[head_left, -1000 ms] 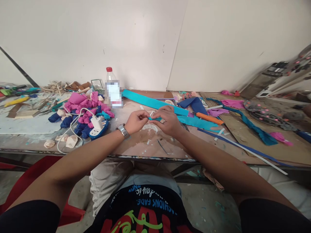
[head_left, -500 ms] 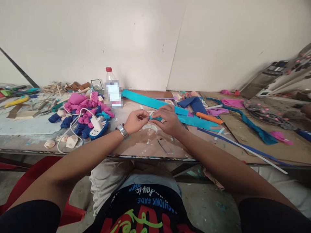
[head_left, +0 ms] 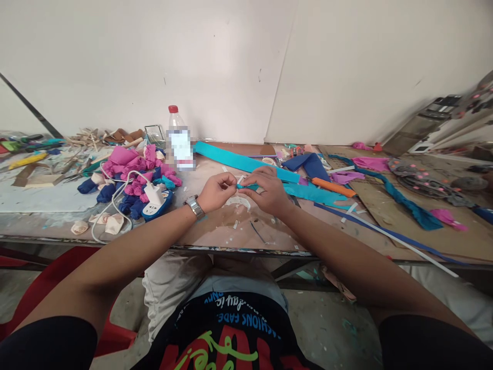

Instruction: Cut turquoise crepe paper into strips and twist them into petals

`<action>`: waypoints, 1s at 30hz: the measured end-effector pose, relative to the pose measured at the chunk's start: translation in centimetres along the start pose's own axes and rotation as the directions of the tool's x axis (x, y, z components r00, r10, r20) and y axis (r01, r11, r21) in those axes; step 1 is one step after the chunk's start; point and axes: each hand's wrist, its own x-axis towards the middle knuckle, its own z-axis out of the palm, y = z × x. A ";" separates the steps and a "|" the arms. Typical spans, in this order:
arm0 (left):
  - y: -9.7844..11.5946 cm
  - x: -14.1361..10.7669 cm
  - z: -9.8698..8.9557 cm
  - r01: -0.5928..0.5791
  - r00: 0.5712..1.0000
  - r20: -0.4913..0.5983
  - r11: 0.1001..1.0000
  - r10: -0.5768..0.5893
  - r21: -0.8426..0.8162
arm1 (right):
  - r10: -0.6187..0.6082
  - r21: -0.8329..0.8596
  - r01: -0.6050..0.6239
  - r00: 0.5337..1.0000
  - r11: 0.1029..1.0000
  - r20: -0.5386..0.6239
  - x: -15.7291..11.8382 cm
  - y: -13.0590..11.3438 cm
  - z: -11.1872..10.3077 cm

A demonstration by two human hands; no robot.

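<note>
Over the middle of the table, my left hand [head_left: 216, 193] and my right hand [head_left: 270, 192] meet fingertip to fingertip. Pinched between them is a small piece of turquoise crepe paper [head_left: 240, 186], mostly covered by the fingers. A narrow white strip [head_left: 241, 180] sticks up beside it at the right fingertips; what holds it is hidden. Long turquoise crepe paper strips [head_left: 231, 159] lie behind and to the right of my hands. Below the fingers is a pale round mark or ring [head_left: 238, 204] on the tabletop.
At left, magenta and blue paper rosettes [head_left: 127, 163] are heaped around a white plug [head_left: 154, 195] in a blue power strip [head_left: 164, 205]. A red-capped bottle [head_left: 173, 109] stands behind a phone [head_left: 181, 146]. An orange-handled tool [head_left: 333, 187] and a white stick [head_left: 408, 244] lie right.
My hands stay in almost the same place, with the fingertips shifted slightly around the turquoise crepe paper. The view has moved a little.
</note>
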 end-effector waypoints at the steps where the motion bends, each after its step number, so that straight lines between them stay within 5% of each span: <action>1: 0.0 0.0 0.0 0.005 1.000 0.003 1.000 -0.005 -0.003 | 0.025 0.011 -0.025 1.000 1.000 -0.005 0.0 0.1 0.0; 8: 0.1 0.3 -0.4 0.103 0.992 0.080 0.986 -0.094 -0.128 | 0.164 0.140 -0.161 0.986 0.977 -0.013 0.0 0.3 0.2; 14: 0.3 0.3 -0.2 0.322 0.942 0.207 0.879 -0.263 -0.352 | 0.270 0.257 -0.265 0.963 0.930 0.016 -0.2 0.5 0.4; 21: 0.9 0.1 -0.3 0.491 0.868 0.356 0.702 -0.345 -0.516 | 0.299 0.303 -0.290 0.954 0.908 0.016 -0.2 0.6 0.5; 30: 0.8 0.2 -0.6 0.555 0.830 0.414 0.627 -0.374 -0.547 | 0.302 0.318 -0.287 0.953 0.903 0.005 -0.1 0.4 0.2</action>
